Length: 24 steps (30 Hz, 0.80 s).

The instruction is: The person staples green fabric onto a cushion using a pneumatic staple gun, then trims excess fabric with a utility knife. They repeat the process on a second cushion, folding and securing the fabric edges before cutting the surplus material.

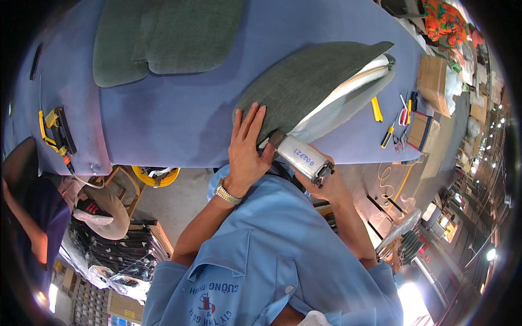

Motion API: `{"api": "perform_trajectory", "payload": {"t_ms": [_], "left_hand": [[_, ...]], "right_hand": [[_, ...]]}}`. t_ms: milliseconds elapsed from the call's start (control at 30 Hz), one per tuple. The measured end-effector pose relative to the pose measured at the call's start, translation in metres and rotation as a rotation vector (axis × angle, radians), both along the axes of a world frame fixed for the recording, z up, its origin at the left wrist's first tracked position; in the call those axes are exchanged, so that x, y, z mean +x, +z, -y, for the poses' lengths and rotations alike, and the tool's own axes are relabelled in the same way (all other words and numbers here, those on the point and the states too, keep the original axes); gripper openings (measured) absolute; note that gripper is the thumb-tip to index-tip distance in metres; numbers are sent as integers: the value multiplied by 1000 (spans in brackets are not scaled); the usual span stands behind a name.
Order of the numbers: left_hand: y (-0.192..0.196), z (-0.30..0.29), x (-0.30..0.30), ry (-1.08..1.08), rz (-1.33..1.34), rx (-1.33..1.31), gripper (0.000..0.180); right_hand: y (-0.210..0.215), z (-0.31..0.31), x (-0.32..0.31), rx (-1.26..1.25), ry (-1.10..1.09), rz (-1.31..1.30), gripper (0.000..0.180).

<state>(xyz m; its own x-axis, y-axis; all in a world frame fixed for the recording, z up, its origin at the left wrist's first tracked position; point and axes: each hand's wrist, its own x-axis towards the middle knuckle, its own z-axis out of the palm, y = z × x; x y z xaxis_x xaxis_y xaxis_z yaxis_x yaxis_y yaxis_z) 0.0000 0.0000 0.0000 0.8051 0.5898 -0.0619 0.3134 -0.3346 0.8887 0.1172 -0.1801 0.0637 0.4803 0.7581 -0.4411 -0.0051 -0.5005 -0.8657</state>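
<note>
A dark green upholstered cushion (304, 81) rests tilted on the blue-covered table, its pale underside and layered edge turned to the right. My left hand (247, 144) grips the cushion's near corner, fingers laid over the fabric and thumb by the edge. In my right hand (330, 185) is a silver-bodied staple gun (302, 157), its dark nose up against the cushion edge beside my left thumb. The gun's body hides most of my right hand's fingers. A second dark green padded piece (168, 38) lies flat at the far left.
Another staple gun (57, 130), yellow and black with a hose, lies on the table (163, 130) at left, near another person's arm (24, 212). Screwdrivers (387, 136), pliers (403, 140) and a yellow-handled tool (376, 110) lie at right, before a cardboard box (433, 84). A yellow-rimmed bucket (157, 183) stands below.
</note>
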Motion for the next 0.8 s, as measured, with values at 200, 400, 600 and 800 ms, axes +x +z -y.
{"api": "perform_trajectory", "payload": {"t_ms": [200,400,600,800], "left_hand": [[1,-8,4,-48,56,-1,90],[6,-29,-4,-204,115,-152,103],[10,-32,-4,-224,-1,-112,107],[-1,-26,-3,-156,49,-46,104]], "right_hand": [[4,-10,2,30,15,72,61],[4,-11,7,76,27,157,70],[10,-24,-3,76,-8,31,54],[-14,-15,-14,60,-52,114,67]]}}
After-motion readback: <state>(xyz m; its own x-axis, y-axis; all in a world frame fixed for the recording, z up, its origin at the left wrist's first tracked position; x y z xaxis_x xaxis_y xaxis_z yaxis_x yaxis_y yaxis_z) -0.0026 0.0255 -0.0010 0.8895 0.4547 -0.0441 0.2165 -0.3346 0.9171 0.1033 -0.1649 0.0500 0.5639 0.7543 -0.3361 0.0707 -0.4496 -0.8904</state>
